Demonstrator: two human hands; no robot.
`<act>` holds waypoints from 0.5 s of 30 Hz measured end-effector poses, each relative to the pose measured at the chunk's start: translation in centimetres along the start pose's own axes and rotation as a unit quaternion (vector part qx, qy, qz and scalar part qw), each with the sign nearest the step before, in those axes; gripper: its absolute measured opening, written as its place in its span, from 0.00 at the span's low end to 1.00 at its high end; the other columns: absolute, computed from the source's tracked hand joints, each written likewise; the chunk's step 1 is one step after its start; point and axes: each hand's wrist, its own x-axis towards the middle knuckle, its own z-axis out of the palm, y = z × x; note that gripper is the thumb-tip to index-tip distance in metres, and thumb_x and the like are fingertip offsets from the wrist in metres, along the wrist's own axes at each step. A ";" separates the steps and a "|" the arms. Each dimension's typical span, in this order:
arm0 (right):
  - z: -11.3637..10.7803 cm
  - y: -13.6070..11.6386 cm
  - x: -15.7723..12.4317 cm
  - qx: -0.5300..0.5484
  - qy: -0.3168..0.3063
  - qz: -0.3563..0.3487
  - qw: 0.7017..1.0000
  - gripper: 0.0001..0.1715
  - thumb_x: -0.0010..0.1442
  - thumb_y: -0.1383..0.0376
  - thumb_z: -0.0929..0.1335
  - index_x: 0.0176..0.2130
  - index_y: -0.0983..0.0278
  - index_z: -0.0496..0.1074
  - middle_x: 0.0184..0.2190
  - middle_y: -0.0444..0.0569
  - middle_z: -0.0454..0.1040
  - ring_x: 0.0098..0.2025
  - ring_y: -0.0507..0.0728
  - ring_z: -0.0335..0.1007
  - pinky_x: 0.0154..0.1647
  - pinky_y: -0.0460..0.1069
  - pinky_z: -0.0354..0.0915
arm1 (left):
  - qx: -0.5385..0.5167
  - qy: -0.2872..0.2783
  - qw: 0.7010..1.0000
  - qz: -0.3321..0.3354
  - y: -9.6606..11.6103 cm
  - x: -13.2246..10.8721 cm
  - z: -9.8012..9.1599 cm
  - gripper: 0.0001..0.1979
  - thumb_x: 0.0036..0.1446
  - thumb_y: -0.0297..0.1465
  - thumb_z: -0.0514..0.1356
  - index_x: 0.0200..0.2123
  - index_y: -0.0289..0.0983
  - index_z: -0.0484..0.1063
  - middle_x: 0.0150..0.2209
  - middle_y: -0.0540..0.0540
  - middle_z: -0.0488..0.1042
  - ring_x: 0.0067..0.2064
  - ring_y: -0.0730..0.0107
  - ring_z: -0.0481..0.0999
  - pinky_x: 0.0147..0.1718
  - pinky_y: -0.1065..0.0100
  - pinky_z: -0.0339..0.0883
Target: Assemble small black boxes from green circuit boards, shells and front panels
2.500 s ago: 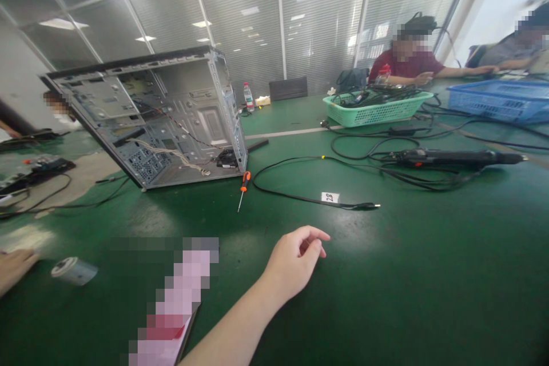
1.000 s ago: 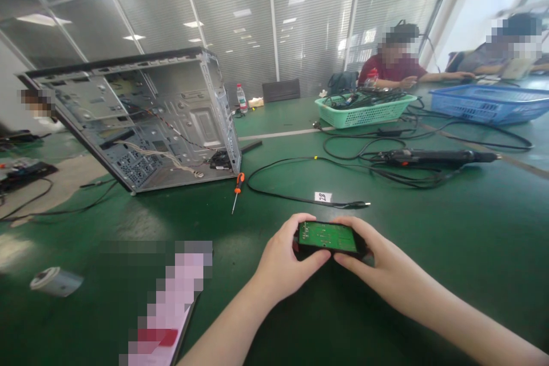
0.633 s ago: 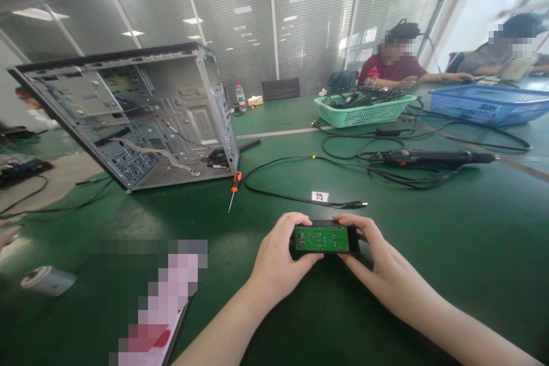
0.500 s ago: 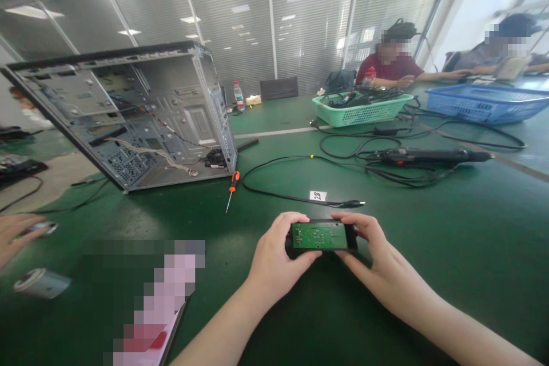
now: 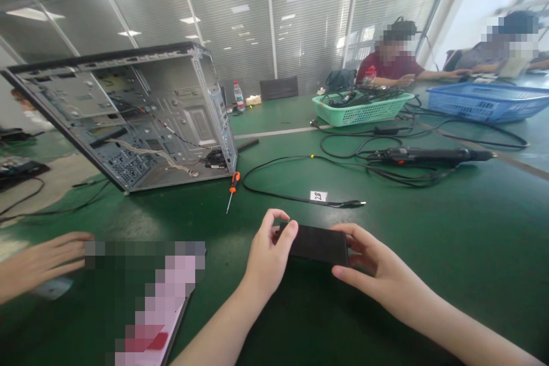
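I hold a small flat black box [image 5: 318, 243] between both hands just above the green table [image 5: 429, 240]. My left hand [image 5: 268, 254] grips its left end with thumb and fingers. My right hand [image 5: 369, 263] pinches its right end. The dark side of the box faces me; its green circuit board is hidden. An orange-handled screwdriver [image 5: 231, 187] lies a little beyond my hands, beside an open, tilted computer case [image 5: 128, 114].
Black cables [image 5: 300, 197] with a white tag [image 5: 318, 196] and an electric screwdriver [image 5: 429, 155] lie ahead. A green basket [image 5: 360, 108] and a blue basket [image 5: 484, 104] stand farther back near two seated people. Another person's hand [image 5: 38, 263] reaches in at the left.
The box has been turned over, so its dark side shows instead of the green board. The other person's hand at the left has reached farther in over the grey roll.
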 end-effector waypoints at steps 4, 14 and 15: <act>-0.1 -0.1 0.5 0.082 0.013 0.048 0.995 0.31 0.50 0.50 0.72 0.44 0.66 0.63 0.39 0.51 0.68 0.35 0.53 0.66 0.32 0.45 0.67 | -0.027 0.007 0.999 -0.021 -0.2 0.3 -0.1 0.15 0.59 0.45 0.48 0.32 0.40 0.59 0.23 0.55 0.65 0.24 0.73 0.67 0.22 0.73 0.59; -0.5 -0.1 1.0 0.383 0.036 0.200 0.901 0.31 0.41 0.49 0.77 0.37 0.68 0.71 0.29 0.47 0.70 0.26 0.47 0.66 0.27 0.39 0.67 | -0.051 -0.058 0.997 -0.020 -0.6 0.9 0.3 0.25 0.53 0.54 0.49 0.28 0.37 0.63 0.19 0.54 0.65 0.21 0.75 0.65 0.23 0.72 0.58; -0.5 -0.1 1.0 0.393 0.035 0.202 0.896 0.30 0.42 0.49 0.77 0.37 0.68 0.71 0.29 0.47 0.70 0.27 0.47 0.66 0.28 0.40 0.67 | -0.047 -0.062 0.997 -0.017 -0.6 0.9 0.3 0.26 0.53 0.55 0.48 0.27 0.37 0.63 0.19 0.54 0.65 0.21 0.75 0.65 0.23 0.72 0.58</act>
